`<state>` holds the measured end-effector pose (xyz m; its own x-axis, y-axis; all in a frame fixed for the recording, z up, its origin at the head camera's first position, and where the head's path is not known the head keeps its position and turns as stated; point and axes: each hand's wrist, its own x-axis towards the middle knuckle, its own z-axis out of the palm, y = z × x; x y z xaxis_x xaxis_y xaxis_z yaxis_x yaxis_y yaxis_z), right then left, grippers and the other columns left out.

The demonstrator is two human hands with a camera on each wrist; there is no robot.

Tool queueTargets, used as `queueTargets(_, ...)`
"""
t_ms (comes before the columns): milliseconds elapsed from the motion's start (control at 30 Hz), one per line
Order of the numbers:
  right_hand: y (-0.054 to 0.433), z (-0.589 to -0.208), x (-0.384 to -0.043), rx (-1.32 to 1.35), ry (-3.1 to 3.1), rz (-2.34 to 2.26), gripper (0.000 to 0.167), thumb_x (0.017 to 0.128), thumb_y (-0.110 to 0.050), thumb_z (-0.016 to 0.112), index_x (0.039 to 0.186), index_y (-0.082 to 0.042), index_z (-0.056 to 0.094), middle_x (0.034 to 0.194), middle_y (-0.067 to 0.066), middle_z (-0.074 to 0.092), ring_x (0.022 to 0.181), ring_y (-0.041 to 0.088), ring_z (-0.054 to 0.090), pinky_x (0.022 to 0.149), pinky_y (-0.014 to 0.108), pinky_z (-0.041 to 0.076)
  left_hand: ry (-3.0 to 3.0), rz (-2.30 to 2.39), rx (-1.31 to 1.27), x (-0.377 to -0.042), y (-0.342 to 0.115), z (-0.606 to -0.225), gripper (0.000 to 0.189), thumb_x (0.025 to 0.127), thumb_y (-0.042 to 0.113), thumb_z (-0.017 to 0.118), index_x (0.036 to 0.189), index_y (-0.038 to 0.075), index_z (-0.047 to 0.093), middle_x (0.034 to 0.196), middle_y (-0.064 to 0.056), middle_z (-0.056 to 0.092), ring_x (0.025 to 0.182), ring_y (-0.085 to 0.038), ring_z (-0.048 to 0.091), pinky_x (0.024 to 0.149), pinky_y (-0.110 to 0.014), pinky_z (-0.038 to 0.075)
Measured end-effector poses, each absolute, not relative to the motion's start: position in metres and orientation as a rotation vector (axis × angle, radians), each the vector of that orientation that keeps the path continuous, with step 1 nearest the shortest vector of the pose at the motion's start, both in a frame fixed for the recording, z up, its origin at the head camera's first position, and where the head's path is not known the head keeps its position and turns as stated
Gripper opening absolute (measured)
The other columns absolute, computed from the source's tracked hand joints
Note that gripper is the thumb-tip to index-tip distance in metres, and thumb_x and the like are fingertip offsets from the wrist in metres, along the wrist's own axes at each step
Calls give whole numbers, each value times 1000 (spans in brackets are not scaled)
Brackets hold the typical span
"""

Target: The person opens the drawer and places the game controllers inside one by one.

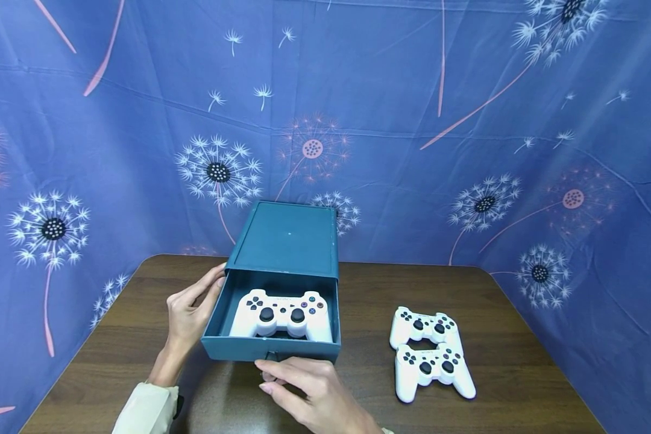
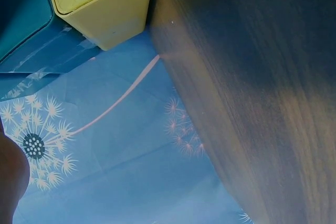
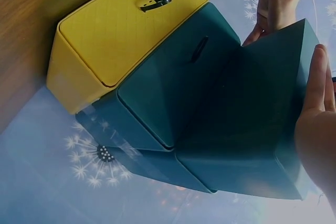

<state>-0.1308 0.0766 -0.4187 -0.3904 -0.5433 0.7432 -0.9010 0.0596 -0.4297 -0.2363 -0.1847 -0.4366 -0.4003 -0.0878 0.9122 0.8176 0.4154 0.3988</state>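
Observation:
A teal drawer (image 1: 271, 348) stands pulled out from its teal cabinet (image 1: 284, 238) in the head view. Inside the drawer lies a white game controller (image 1: 282, 316) with two black sticks. My left hand (image 1: 192, 307) rests against the left side of the cabinet by the drawer opening, fingers extended. At the drawer's front, my right hand (image 1: 311, 389) pinches the small dark loop handle (image 1: 271, 355), which the fingers partly hide. In the right wrist view the right hand's fingers (image 3: 316, 80) lie along the front of the pulled-out drawer.
Two more white controllers (image 1: 434, 367) lie on the wooden table (image 1: 369, 289) to the right, one in front of the other. Below the open drawer are a closed teal drawer (image 3: 173, 77) and a yellow drawer (image 3: 126, 35). A blue dandelion-print cloth (image 1: 390, 78) hangs behind the table.

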Motion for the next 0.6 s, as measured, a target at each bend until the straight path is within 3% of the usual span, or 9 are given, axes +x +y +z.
queueTargets(600,75,-415,-137,1493,-1919,1247,26,97,0,70,123,3,69,95,4,74,81,3,66,73,8,54,-1675,-1172,-659,-235,-184,-434,47,78,-29,70,121,-10,72,113,-25,73,108,-6,70,88,-17,56)
